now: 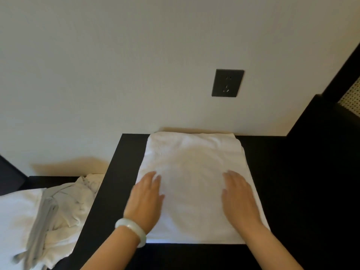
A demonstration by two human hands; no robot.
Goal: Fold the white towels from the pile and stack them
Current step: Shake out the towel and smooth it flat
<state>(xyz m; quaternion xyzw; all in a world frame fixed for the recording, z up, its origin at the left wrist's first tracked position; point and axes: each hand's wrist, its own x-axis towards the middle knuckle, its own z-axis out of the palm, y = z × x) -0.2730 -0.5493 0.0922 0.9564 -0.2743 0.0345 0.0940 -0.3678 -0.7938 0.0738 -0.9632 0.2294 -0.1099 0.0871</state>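
Observation:
A folded white towel (pixel 192 168) lies flat on the black table (pixel 292 191), its far edge against the wall. My left hand (pixel 145 199), with a pale bangle on the wrist, rests flat on the towel's left side, fingers straight. Flat on the right side lies my right hand (pixel 240 199), fingers straight too. Both hands look slightly blurred. A crumpled pile of white towels (pixel 72 207) sits lower down to the left of the table.
A grey cloth strip (pixel 41 227) drapes across the pile, and a smoother white cloth (pixel 17 215) lies at the far left. A dark wall socket (pixel 227 82) sits above the table. Dark furniture (pixel 331 121) rises at the right.

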